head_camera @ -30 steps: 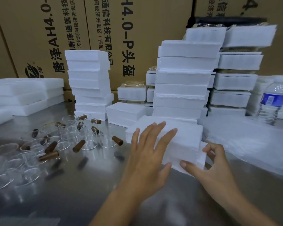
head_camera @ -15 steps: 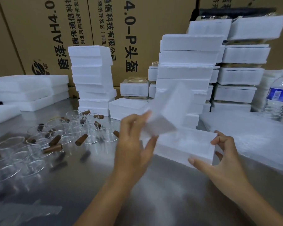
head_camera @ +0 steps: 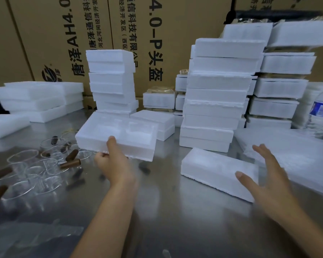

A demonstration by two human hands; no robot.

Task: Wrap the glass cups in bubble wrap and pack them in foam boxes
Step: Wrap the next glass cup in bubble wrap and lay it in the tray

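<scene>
My left hand (head_camera: 113, 161) grips the near edge of a white foam box half (head_camera: 117, 133), thumb on top, and holds it in the air above the glass cups, hollow side up. The other foam box half (head_camera: 216, 170) lies flat on the steel table at centre right. My right hand (head_camera: 263, 175) hovers open just right of that half, fingers spread, thumb near its front edge. Several clear glass cups with brown handles (head_camera: 45, 164) stand clustered on the left. A sheet of bubble wrap (head_camera: 35, 237) lies at the near left edge.
Tall stacks of foam boxes (head_camera: 218, 94) stand behind the work spot, another stack (head_camera: 112, 81) at centre left, low ones (head_camera: 35, 97) at far left. Foam sheets (head_camera: 295, 151) lie at right beside a water bottle (head_camera: 321, 112). Cardboard cartons form the back wall.
My left hand lifted the top foam half off the box and carried it left over the cups. My right hand let go of the lower half and opened beside it.
</scene>
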